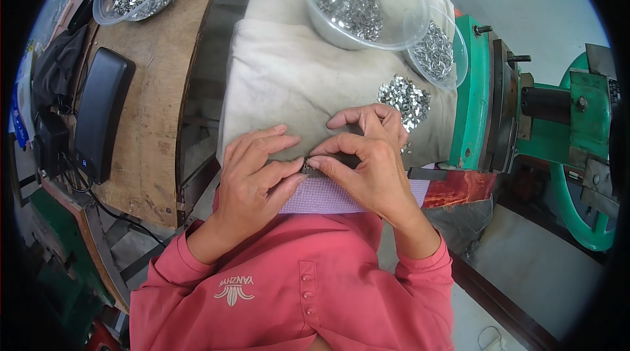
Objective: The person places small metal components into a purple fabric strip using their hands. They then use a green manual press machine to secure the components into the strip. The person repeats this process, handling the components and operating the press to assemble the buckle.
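My left hand (248,166) and my right hand (373,157) meet at the front edge of a pale cloth-covered surface (275,68). Between their thumbs and index fingers is a small metal part (306,167), pinched from both sides. Its exact kind is too small to make out, and fingertips hide much of it. The other fingers of both hands are loosely bent. Just beyond my right hand lies a loose pile of small shiny metal pieces (405,100) on the cloth.
A large clear plastic bowl (400,13) and a smaller clear tub (461,55) hold metal pieces. Green machinery (469,98) with a handwheel (574,210) borders the right. On the wooden table (147,121) at left are another filled bowl (105,13) and a black rectangular device (104,114) with cables.
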Motion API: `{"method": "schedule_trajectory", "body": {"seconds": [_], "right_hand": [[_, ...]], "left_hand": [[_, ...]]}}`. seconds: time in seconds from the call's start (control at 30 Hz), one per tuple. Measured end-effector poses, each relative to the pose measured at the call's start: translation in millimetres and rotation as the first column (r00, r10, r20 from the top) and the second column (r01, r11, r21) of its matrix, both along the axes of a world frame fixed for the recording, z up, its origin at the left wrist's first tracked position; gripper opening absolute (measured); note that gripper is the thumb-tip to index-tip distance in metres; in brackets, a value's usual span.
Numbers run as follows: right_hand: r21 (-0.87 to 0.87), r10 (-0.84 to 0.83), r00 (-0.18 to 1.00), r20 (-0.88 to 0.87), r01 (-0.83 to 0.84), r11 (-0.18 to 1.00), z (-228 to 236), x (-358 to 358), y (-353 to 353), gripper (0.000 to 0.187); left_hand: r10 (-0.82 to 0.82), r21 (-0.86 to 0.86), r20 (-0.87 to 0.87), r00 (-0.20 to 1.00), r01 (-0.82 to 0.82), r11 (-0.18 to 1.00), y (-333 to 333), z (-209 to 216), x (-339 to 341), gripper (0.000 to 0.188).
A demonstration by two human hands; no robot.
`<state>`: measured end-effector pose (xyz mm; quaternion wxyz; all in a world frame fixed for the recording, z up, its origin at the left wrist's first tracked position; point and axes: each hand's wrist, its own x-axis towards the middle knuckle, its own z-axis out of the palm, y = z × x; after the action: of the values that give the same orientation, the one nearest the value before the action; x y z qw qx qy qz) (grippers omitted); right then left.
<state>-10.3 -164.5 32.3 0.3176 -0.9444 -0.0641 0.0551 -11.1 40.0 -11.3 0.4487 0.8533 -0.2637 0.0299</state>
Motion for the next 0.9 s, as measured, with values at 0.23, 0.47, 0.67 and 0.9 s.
{"method": "schedule_trajectory", "body": {"seconds": [0.23, 0.47, 0.67, 0.9], "right_hand": [[0.056, -0.104, 0.993, 0.064, 0.100, 0.993, 5, 2, -15, 0.010], [0.078, -0.341, 0.821, 0.459, 0.345, 0.935, 29, 46, -72, 0.012], [0.044, -0.324, 0.852, 0.411, 0.336, 0.941, 12, 62, -95, 0.013], [0.012, -0.082, 0.987, 0.139, 0.081, 0.997, 8, 9, -18, 0.009]], "left_hand": [[-0.009, 0.001, -0.007, 1.000, 0.009, 1.000, -1, 1, 1, 0.020], [-0.005, -0.013, -0.021, 1.000, 0.005, 1.000, -1, 0, 0, 0.024], [0.001, -0.014, -0.019, 1.000, -0.001, 1.000, -1, 0, -1, 0.024], [-0.015, 0.005, -0.017, 1.000, 0.016, 1.000, 1, 2, 1, 0.022]]}}
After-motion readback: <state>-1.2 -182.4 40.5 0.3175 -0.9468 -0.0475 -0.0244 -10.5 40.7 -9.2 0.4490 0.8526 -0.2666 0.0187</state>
